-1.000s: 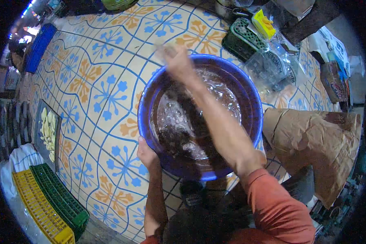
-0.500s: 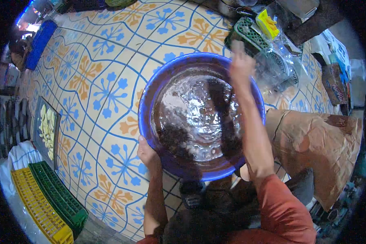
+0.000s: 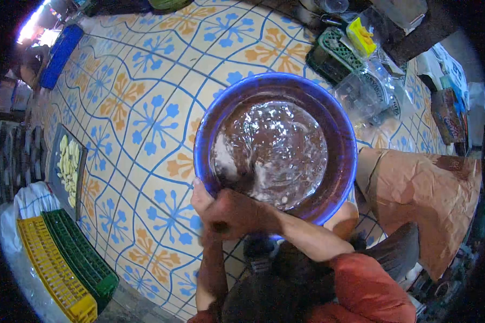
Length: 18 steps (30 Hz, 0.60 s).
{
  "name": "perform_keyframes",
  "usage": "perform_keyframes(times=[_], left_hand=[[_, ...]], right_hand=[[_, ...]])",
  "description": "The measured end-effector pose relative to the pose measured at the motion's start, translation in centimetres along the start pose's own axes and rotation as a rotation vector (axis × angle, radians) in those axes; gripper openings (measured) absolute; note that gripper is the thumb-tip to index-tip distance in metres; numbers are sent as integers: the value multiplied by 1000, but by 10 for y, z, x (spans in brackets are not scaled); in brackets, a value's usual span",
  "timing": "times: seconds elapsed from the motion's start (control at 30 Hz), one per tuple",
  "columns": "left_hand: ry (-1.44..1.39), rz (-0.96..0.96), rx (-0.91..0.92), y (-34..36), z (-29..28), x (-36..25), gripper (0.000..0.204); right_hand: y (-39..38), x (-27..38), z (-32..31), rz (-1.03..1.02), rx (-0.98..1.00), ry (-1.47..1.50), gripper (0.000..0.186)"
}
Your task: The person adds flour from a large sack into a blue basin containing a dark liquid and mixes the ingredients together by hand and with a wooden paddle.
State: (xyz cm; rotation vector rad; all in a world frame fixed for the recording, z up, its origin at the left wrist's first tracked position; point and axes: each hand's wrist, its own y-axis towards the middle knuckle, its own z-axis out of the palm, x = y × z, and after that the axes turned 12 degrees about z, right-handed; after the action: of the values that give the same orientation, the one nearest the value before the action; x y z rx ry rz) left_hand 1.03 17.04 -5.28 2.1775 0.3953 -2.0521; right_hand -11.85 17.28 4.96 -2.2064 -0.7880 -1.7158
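A round blue-purple basin (image 3: 202, 141) sits in front of me, with brown, shiny, wet liquid (image 3: 277, 153) inside, pale foam and bubbles on its surface. My left hand (image 3: 201, 200) grips the basin's near-left rim. Over that same part of the rim, close beside it, my right hand (image 3: 234, 214) is closed in a fist, with the forearm crossing the basin's near edge. What the right fist holds is hidden; below it the liquid looks dark and stirred.
Right of the basin stands a crumpled brown paper bag (image 3: 415, 199). Beyond it lie clear plastic packaging (image 3: 369, 97), a green basket (image 3: 337, 51) and a yellow packet (image 3: 361, 36). At left are a dark tray of pale yellow pieces (image 3: 82, 183), plus yellow (image 3: 54, 264) and green (image 3: 83, 258) crates.
My right hand has swept from the basin's far-right rim to its near-left side, next to my left hand. The liquid's surface has swirled; my left hand keeps its hold.
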Motion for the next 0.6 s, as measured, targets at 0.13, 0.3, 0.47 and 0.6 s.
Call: perform_keyframes(times=[0.13,0.3,0.47,0.6], left_hand=[[55,-61,65,-7,21,-8,41],[-135,12,67,-15,41,-10,41],[-113,-10,12,-6,25,9,38],[-25,-120,-54,-7,30,-16,38]], right_hand=[[-98,-6,-60,321,-885,167,32],[-40,-63,-161,50,-1466,-119,33],[52,-17,-77,95,-785,73,15],[3,-2,-20,143,-299,-338,23]])
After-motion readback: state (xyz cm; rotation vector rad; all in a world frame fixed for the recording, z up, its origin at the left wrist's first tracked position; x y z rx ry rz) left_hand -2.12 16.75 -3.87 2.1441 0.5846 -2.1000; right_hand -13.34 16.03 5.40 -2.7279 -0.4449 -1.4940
